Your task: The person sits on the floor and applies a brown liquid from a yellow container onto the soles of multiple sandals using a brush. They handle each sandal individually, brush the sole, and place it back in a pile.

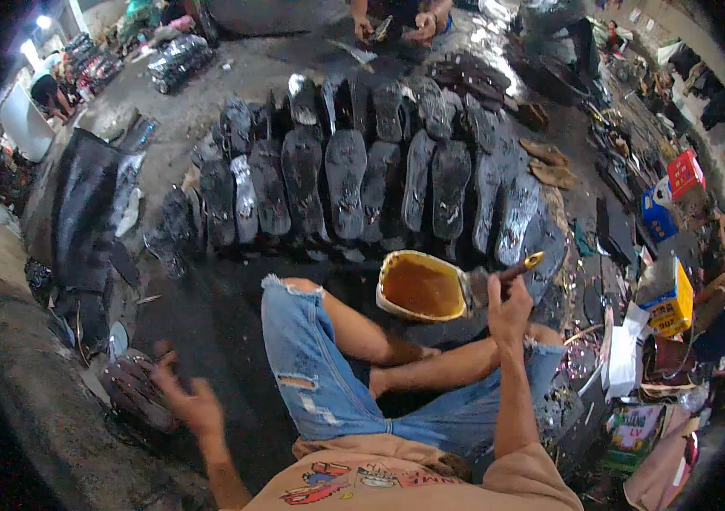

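Right hand grips a brush at the rim of a pot of amber liquid

The right hand (pixel 509 311) is closed around a brush (pixel 516 272), in front of the person's right knee. The brush's long axis runs aslant: the handle points up and to the right, its yellowish tip away from the body, while the dark head points down and to the left, toward the pot. The head lies at the right rim of the pot (pixel 383 296); whether it touches the rim I cannot tell. The pot stands just beyond the crossed legs, wider from left to right than from front to back, with amber liquid (pixel 418 285) inside.

The left hand (pixel 195 404) is well apart, low on the left, its fingers spread and slightly blurred. It is nearest to a dark, rounded pile (pixel 134 383); I cannot tell if they touch.

Beyond the pot, black soles (pixel 346 183) stand in close rows, most with their long axes pointing away from the person. Left of them lies a glossy black sheet (pixel 86 200), also lengthwise away. On the right, two tan pieces (pixel 552 163) lie beside the rows, and farther out sit a yellow box (pixel 678 302), a blue box (pixel 659 213) and a red box (pixel 684 174). At the top, another person's hands (pixel 419 31) show over the floor (pixel 290 64).
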`<state>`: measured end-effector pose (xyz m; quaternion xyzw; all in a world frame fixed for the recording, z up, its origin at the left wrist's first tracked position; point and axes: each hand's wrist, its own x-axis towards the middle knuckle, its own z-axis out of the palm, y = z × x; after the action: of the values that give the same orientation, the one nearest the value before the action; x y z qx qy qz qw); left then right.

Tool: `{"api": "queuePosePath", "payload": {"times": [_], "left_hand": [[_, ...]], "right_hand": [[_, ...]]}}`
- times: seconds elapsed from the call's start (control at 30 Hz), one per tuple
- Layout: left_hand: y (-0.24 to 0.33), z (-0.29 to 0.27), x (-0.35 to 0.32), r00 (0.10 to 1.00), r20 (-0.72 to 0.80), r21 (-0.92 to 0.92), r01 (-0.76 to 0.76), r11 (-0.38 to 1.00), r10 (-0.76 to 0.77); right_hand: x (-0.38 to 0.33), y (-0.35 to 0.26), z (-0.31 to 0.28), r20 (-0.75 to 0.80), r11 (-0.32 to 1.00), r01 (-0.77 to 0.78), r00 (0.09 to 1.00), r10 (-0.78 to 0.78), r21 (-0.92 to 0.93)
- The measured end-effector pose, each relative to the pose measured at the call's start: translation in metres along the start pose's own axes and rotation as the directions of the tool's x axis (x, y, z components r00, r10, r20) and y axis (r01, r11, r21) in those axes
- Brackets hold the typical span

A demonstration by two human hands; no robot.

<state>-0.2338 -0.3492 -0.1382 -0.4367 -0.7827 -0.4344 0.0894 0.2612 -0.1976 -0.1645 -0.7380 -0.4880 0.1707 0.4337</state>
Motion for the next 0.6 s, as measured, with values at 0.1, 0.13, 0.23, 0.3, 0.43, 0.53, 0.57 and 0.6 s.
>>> {"api": "queuePosePath", "payload": {"times": [0.1, 0.13, 0.23, 0.3, 0.43, 0.53, 0.57, 0.6], "left_hand": [[0.098, 0.034, -0.013, 0.808, 0.47, -0.08, -0.361, 0.929, 0.354], [0.11, 0.04, -0.02, 0.74, 0.56, -0.05, -0.417, 0.907, 0.371], [0.105, 0.057, -0.043, 0.641, 0.704, 0.009, -0.438, 0.899, 0.305], [0.102, 0.067, -0.044, 0.692, 0.636, -0.03, -0.419, 0.907, 0.341], [0.107, 0.078, -0.033, 0.763, 0.581, -0.281, -0.141, 0.949, 0.285], [0.155, 0.09, -0.025, 0.635, 0.759, -0.578, 0.554, 0.599, 0.144], [0.16, 0.098, -0.032, 0.524, 0.831, -0.555, 0.75, 0.36, 0.189], [0.164, 0.106, -0.039, 0.404, 0.886, -0.435, 0.894, 0.107, 0.226]], "right_hand": [[-0.01, 0.067, 0.003, 0.091, 0.985, 0.087, 0.993, -0.074, -0.15], [-0.012, 0.063, 0.001, 0.084, 0.988, 0.077, 0.994, -0.066, -0.137], [-0.015, -0.014, -0.015, -0.01, 0.999, -0.038, 0.999, 0.038, 0.008], [-0.004, 0.022, -0.009, 0.113, 0.998, -0.007, 0.993, 0.014, -0.07], [-0.002, 0.029, -0.019, 0.319, 0.918, -0.216, 0.942, 0.106, 0.333], [0.017, 0.003, -0.033, 0.039, 0.564, -0.19, 0.962, 0.269, 0.803], [0.021, -0.029, -0.036, 0.044, 0.519, -0.19, 0.959, 0.28, 0.833], [0.024, -0.062, -0.039, 0.051, 0.477, -0.188, 0.957, 0.286, 0.858]]}}
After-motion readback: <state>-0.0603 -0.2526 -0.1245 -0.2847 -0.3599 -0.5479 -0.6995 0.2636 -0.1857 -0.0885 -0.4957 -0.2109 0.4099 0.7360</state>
